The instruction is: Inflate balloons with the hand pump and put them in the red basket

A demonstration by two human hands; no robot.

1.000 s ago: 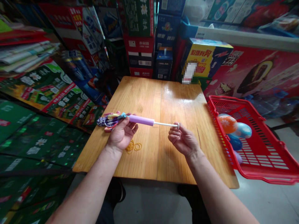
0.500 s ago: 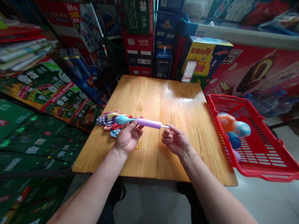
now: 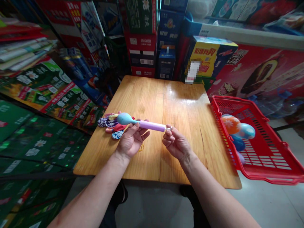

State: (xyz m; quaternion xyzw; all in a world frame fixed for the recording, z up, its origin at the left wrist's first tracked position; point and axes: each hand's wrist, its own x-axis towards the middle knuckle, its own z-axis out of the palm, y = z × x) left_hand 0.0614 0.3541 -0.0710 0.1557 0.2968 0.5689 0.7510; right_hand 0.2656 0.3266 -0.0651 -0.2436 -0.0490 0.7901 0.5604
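My left hand (image 3: 131, 139) pinches the neck of a light blue balloon (image 3: 124, 118) where it fits over the nozzle of a purple balloon pump (image 3: 152, 125). The balloon is partly filled and points left. My right hand (image 3: 176, 142) is closed on the white handle at the pump's right end, with the plunger pushed nearly all the way in. Behind and left of the balloon lies a pile of uninflated patterned balloons (image 3: 117, 134). Yellow rubber bands (image 3: 141, 148) rest on the table just below my left hand.
The wooden table (image 3: 185, 110) stands before me. At its right edge is a red basket (image 3: 273, 173) holding several inflated balloons (image 3: 230, 124). Stacked boxes (image 3: 142, 44) line the back, with a yellow and blue box (image 3: 204, 58) at the far right corner. Green cartons (image 3: 30, 136) fill the left.
My right hand has moved slightly left, pushing the white plunger further into the pump. The light blue balloon has swollen a little. My left hand keeps its hold.
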